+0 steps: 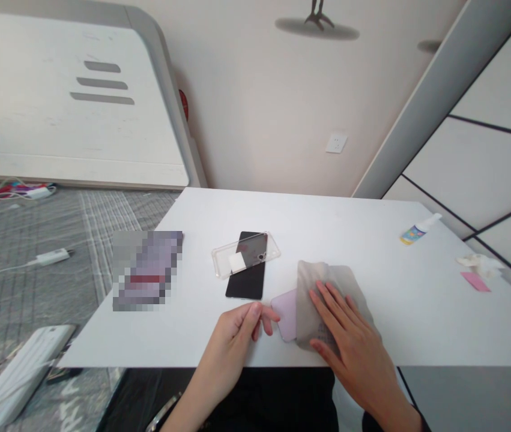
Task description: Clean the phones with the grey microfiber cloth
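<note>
A pale lilac phone (286, 312) lies flat near the front edge of the white table (372, 240), mostly covered by a grey-beige cleaning cloth (322, 282). My right hand (349, 342) lies flat on the cloth with its fingers stretched out, pressing it onto the phone. My left hand (237, 336) rests on the table beside the phone's left edge, fingers loosely curled, fingertips touching or nearly touching that edge. Behind them lies a black phone (248, 276) with a clear case (246, 255) laid across its top; a small white square sits in the case.
A small spray bottle (418, 229) lies at the table's back right. Crumpled white wrapping (480, 263) and a pink strip (475, 281) lie at the right edge. A blurred flat item (147, 270) overhangs the table's left side. Chargers, cables and a white power strip (16, 378) lie on the bed.
</note>
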`<state>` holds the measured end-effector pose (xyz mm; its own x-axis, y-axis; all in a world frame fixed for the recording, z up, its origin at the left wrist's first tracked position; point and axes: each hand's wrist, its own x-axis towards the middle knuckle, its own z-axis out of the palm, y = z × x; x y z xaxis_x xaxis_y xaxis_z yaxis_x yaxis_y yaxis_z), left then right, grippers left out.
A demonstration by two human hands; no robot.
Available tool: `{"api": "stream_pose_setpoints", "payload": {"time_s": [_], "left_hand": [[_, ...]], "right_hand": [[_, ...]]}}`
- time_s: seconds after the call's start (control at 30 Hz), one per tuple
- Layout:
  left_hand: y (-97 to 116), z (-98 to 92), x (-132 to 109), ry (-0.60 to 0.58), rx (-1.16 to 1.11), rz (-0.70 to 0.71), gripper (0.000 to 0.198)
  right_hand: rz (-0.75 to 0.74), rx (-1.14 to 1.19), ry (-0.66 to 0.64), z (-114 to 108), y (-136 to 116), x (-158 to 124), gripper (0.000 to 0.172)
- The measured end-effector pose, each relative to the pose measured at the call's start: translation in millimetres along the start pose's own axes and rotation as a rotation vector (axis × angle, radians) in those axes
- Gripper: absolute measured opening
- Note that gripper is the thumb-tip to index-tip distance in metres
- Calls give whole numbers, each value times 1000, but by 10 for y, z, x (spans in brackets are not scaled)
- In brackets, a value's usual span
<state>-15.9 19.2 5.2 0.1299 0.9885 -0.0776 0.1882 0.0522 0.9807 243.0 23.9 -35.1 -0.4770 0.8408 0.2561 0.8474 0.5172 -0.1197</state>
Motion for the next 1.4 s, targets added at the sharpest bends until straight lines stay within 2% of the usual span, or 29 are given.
{"api": "stream_pose_setpoints", "payload": {"time_s": [0.1,0.23,0.33,0.57,0.83,1.0,1.13,1.27,1.4], "left_hand": [[-11,19,14,5,72,21,45],[-49,72,9,60,208,43,27],[-84,108,-19,55,268,69,26],[-153,163,-54,88,411,198,44],[-149,145,-38,70,496,224,53],[-233,193,-57,172,748,359,68],[-279,230,-49,216,927,379,84],[-265,243,-38,211,964,362,76],[-212,258,-22,183,877,308,66]], "right_hand": [[-4,-14,3,8,4,-6,77],[-16,-24,12,15,8,-9,77],[-16,-24,20,14,6,-8,76],[-26,-29,32,17,9,-10,76],[-27,-39,49,23,10,-5,74],[-31,-35,49,19,5,6,75],[-30,-18,36,11,-2,7,69],[-31,2,40,1,1,-5,64],[-54,18,58,-4,1,-31,61]]}}
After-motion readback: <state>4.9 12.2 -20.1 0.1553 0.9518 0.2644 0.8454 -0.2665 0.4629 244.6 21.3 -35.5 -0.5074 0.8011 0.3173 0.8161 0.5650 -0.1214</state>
